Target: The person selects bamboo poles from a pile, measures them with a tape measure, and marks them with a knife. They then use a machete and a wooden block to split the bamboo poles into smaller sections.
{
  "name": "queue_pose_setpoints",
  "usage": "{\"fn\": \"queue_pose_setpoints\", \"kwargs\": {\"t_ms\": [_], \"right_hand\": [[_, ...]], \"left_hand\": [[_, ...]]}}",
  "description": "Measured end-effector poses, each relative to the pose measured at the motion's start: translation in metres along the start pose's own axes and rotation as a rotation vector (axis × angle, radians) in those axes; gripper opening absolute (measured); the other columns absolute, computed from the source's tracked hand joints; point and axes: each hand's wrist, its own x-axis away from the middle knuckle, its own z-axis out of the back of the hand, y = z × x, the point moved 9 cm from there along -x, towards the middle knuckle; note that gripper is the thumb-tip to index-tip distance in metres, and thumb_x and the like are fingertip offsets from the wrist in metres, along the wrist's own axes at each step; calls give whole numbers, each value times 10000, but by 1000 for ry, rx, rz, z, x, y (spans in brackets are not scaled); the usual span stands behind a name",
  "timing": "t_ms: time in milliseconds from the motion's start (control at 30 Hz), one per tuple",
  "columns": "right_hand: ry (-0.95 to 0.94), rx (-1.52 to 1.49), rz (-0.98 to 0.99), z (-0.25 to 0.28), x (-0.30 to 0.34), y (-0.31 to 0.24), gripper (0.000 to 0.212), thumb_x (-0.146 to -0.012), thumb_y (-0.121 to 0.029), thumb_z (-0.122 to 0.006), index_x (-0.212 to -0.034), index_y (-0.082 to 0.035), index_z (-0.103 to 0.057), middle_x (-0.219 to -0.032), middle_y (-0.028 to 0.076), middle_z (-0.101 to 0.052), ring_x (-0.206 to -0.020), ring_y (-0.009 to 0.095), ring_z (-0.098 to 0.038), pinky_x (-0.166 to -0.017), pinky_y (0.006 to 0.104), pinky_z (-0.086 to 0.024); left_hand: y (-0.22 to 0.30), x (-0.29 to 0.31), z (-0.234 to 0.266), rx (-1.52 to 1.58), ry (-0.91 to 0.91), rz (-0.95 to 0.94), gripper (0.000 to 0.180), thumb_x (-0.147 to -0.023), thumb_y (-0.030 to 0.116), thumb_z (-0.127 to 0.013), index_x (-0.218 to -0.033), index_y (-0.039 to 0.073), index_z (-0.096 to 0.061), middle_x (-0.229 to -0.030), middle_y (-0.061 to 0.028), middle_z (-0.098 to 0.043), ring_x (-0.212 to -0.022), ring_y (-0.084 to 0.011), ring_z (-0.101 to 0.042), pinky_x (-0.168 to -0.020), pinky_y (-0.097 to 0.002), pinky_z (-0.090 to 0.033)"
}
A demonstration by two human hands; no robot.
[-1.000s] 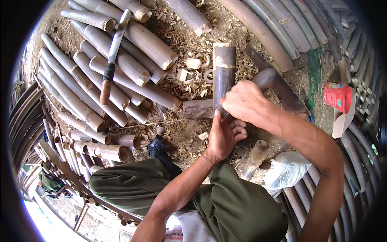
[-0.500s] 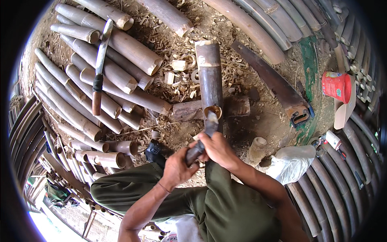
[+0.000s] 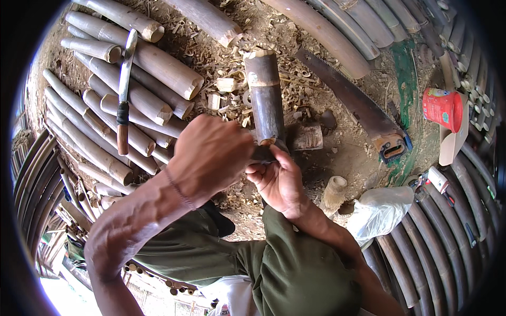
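Note:
My left hand (image 3: 213,155), smeared a little by motion, is closed in a fist in front of the near end of a dark bamboo piece (image 3: 266,105). Between that fist and my right hand (image 3: 279,181) shows a dark tool (image 3: 261,154), its blade mostly hidden. My right palm faces up, with thumb and curled fingers closed on the tool beside the cut opening of the bamboo. The bamboo points away from me and rests across a short wooden log (image 3: 307,138).
A long knife (image 3: 126,79) lies over the bamboo poles (image 3: 158,66) at left. To the right are a handsaw (image 3: 358,102), a red tub (image 3: 443,109), a white plastic bag (image 3: 382,208) and a bamboo stump (image 3: 334,194). Wood shavings (image 3: 226,113) cover the ground.
My left hand has moved up and forward, its fist now near the bamboo's opening. My right hand has turned palm up. The tool has swung crosswise and is mostly hidden.

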Motion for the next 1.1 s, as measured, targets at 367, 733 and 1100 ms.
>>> {"fn": "queue_pose_setpoints", "kwargs": {"t_ms": [367,733,1100], "right_hand": [[-103,-120,-263,21,15,41,348,-1037,-352,-483,-1273,-118,-586,-994,18,-723,-794,262,-703,-701,384,-578],[389,885,-201,65,35,7,314,-968,-226,-622,-1124,46,-631,-875,116,-698,-570,173,-645,-511,296,-531],[292,1784,343,31,55,-47,263,-1004,-194,-520,-917,11,-659,-688,99,-679,-646,221,-651,-663,363,-524]], "left_hand": [[-19,-3,-29,43,-117,-161,139,-852,206,-717,-738,148,-663,-596,23,-583,-470,-138,-466,-483,-313,-433],[17,43,-205,1047,64,251,382,-706,231,-735,-1066,125,-668,-867,-137,-719,-784,-321,-708,-763,-429,-576],[120,32,-192,1322,466,332,605,-731,169,-786,-1253,-2,-534,-942,-193,-671,-823,-396,-673,-746,-429,-556]]}}
